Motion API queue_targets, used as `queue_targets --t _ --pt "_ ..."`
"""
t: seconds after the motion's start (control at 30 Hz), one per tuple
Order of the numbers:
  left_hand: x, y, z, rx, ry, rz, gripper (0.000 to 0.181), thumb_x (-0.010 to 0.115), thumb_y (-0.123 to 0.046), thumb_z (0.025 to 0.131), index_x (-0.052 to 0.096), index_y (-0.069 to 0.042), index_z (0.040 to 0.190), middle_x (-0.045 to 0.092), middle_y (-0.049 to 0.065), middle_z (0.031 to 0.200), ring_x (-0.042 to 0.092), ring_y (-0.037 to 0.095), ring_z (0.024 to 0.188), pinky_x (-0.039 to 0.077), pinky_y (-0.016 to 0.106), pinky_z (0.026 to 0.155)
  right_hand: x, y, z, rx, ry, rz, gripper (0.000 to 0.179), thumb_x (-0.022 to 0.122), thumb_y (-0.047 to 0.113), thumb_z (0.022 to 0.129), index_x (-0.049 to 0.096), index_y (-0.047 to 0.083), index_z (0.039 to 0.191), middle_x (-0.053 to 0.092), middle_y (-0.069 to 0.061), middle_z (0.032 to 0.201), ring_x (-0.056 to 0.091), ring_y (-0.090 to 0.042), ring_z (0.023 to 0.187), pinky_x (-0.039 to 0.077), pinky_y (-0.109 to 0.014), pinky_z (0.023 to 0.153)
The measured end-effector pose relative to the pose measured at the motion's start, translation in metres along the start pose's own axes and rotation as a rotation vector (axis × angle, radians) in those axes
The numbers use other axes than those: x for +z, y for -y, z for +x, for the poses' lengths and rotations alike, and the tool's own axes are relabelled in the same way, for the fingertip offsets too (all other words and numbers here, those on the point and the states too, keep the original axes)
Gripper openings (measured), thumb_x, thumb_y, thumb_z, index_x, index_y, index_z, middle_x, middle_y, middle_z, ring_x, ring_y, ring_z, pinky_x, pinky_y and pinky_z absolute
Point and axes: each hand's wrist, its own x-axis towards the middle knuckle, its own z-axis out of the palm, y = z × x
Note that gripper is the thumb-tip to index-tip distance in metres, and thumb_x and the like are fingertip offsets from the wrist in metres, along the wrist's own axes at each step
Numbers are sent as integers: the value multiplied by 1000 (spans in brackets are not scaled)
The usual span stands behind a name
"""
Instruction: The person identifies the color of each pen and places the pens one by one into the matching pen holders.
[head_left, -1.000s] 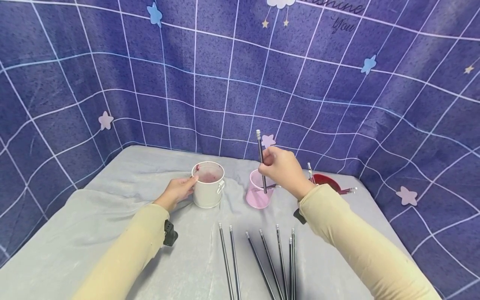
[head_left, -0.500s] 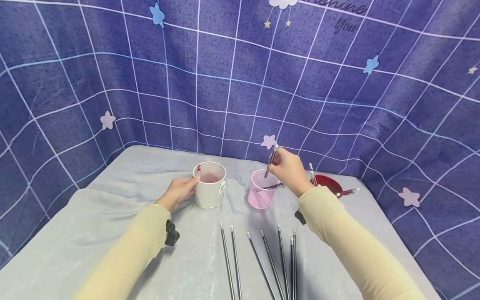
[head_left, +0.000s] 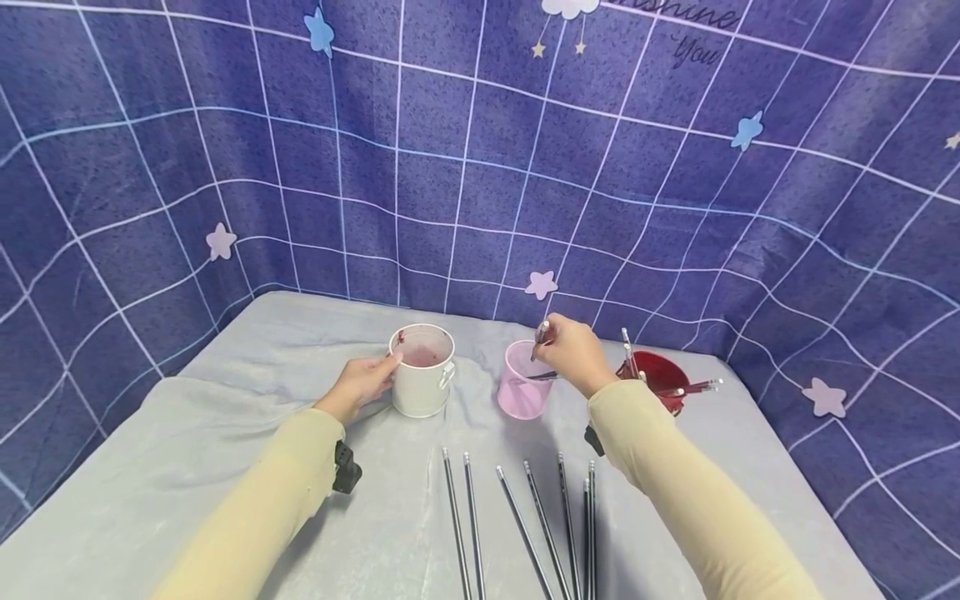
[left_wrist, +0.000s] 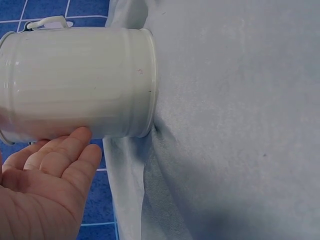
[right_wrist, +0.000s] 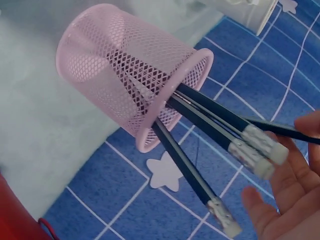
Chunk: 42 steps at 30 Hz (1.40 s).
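R hand: lower, nearer pink mesh cup
Held pencil: down w/ it, top now tilted R
Red bucket: more showing

The left hand has its fingers against a white cylindrical metal bucket; creased grey cloth lies under its base.

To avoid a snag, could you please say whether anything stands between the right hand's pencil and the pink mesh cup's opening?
Partly: three pencils lean from the pink mesh cup toward the right hand, near the held pencil; in the head view, nothing visible blocks the opening's left side.
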Motion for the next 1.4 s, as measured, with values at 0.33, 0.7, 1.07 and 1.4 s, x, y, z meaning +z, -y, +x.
queue_targets --t 0.33,0.7,1.07,1.4 --pt "3 1 2 -9 -12 -9 59 46 -33 102 39 14 136 39 31 139 41 40 129 32 50 110 8 -11 2 -33 75 -75 7 67 9 74 63 9 80 69 -2 76 64 -23 73 50 -43 78" --pt "2 0 2 -1 -3 -15 59 46 -33 102 40 14 136 40 31 138 40 41 129 31 48 111 3 -23 1 35 119 -122 10 66 14 76 70 8 83 70 -4 80 64 -23 74 54 -39 68" --pt "4 0 2 12 30 -38 60 45 -32 102 34 16 138 37 33 139 36 42 131 28 49 112 -10 -33 -5 66 73 -88 9 67 13 79 70 7 85 69 -6 77 63 -22 71 53 -37 65" --pt "2 1 3 17 27 -65 60 46 -30 102 33 17 138 36 34 139 35 42 132 29 47 112 -24 -41 -16 148 87 -98 19 61 19 84 70 9 97 72 -7 96 64 -25 86 51 -44 70"
